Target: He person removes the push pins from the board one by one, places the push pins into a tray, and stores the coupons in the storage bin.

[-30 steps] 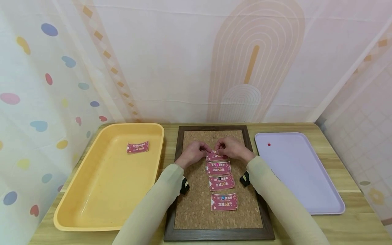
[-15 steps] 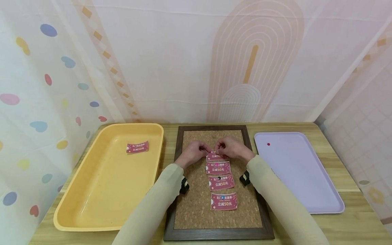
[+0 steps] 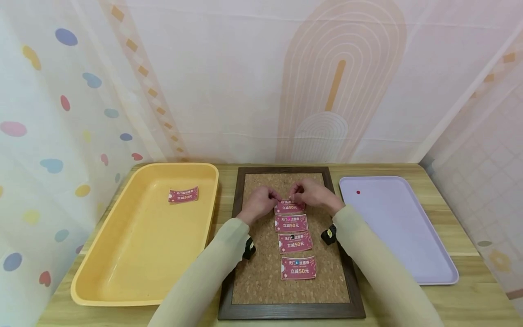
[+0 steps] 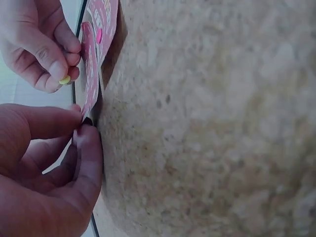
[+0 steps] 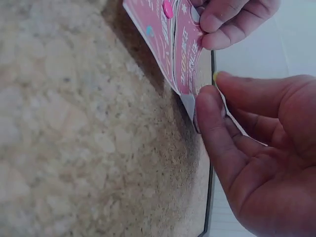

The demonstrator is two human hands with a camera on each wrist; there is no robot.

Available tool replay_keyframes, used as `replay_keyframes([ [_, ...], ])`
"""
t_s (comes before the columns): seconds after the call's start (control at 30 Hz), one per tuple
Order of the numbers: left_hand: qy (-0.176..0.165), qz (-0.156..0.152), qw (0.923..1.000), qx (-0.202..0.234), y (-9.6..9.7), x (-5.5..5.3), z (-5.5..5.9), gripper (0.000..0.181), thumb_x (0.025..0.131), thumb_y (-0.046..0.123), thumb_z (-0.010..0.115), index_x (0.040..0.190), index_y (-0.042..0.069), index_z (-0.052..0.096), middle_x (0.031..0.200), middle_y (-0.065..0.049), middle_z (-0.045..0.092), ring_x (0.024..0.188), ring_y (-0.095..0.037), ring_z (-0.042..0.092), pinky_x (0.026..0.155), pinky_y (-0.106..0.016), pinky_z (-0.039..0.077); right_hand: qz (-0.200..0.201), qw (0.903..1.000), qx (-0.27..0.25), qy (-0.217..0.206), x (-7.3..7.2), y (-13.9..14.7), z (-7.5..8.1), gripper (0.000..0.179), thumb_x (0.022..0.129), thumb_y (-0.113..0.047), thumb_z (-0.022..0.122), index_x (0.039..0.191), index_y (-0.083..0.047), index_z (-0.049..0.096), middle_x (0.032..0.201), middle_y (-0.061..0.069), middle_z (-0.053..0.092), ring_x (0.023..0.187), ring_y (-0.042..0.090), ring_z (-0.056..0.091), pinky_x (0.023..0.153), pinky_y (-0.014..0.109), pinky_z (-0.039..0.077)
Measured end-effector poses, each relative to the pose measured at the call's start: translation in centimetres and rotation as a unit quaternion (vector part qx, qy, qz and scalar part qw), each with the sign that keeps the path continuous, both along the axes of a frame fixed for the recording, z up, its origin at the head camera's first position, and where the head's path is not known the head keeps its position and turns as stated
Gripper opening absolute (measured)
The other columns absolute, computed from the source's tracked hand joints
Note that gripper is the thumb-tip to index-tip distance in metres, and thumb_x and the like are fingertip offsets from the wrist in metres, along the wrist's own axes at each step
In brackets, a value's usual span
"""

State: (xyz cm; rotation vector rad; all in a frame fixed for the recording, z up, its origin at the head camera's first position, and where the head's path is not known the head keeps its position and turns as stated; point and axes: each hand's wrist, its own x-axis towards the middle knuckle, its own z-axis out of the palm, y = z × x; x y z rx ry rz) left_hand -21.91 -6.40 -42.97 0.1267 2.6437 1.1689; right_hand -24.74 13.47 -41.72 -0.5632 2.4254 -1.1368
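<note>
My left hand (image 3: 260, 202) pinches the left edge of the topmost red coupon (image 3: 289, 207) on the corkboard (image 3: 253, 281). In the left wrist view its thumb and finger meet on the paper's corner. My right hand (image 3: 312, 193) holds a small yellow push pin (image 4: 64, 79) between thumb and fingertip, just above the coupon's upper right part. In the right wrist view my right fingers are beside the coupon's lifted edge. Below it on the board lie more coupons, one with a pink pin (image 3: 289, 219), one with a black pin (image 3: 292, 237), one with a blue pin (image 3: 297, 262).
At left stands a yellow tray (image 3: 143, 254) with one red coupon (image 3: 183, 195) in it. A lilac tray (image 3: 408, 236) at right holds a small red pin (image 3: 358, 192). The board's dark frame (image 3: 292, 311) lies on the wooden table (image 3: 478, 299) between them.
My right hand has shifted slightly to the right, uncovering more of the top coupon and showing the pin in its fingers. The left hand keeps nearly the same place.
</note>
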Motion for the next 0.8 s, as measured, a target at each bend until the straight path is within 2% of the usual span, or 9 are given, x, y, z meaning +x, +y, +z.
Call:
replay_keyframes([
  [0.17,-0.005,0.008,0.9999,0.005,0.2,0.1,0.4,0.017,0.102,0.005,0.059,0.102,0.004,0.076,0.102,-0.01,0.071,0.08,-0.019,0.058,0.062,-0.028,0.044,-0.012,0.9991,-0.011,0.04,0.4,0.5,0.3,0.013,0.101,-0.002,0.061,0.099,0.003,0.072,0.085,0.011,0.068,0.072,0.019,0.062,0.064,0.031,0.052],
  [0.37,0.023,-0.006,0.9997,0.001,0.1,0.0,1.5,0.017,0.101,0.006,0.061,0.104,0.003,0.077,0.106,-0.011,0.072,0.089,-0.021,0.06,0.074,-0.032,0.049,-0.044,0.9944,-0.006,0.096,1.0,1.1,1.3,0.011,0.1,-0.008,0.065,0.1,-0.003,0.074,0.088,0.007,0.07,0.076,0.018,0.061,0.068,0.031,0.048],
  [0.47,0.034,-0.015,0.9992,0.017,-0.2,0.0,2.1,0.017,0.101,0.005,0.061,0.104,0.003,0.078,0.105,-0.011,0.072,0.09,-0.022,0.06,0.076,-0.033,0.05,-0.051,0.9927,-0.011,0.109,1.3,1.3,1.8,0.01,0.1,-0.01,0.066,0.101,-0.004,0.074,0.089,0.007,0.071,0.076,0.018,0.061,0.068,0.032,0.048],
  [0.63,0.026,-0.027,0.9977,0.057,-0.7,0.1,2.7,0.019,0.101,0.003,0.058,0.106,0.001,0.077,0.103,-0.011,0.072,0.087,-0.02,0.062,0.073,-0.031,0.051,-0.056,0.9899,-0.028,0.127,1.7,1.4,2.4,0.01,0.101,-0.01,0.067,0.103,-0.003,0.074,0.092,0.007,0.071,0.078,0.016,0.061,0.07,0.032,0.049],
  [0.8,0.034,-0.034,0.9967,0.066,-1.1,0.2,3.3,0.018,0.101,0.004,0.06,0.107,0.0,0.077,0.103,-0.012,0.072,0.089,-0.021,0.065,0.072,-0.028,0.051,-0.062,0.9878,-0.064,0.128,2.2,1.5,3.0,0.011,0.102,-0.009,0.064,0.106,-0.002,0.073,0.094,0.009,0.071,0.08,0.019,0.063,0.071,0.034,0.051],
])
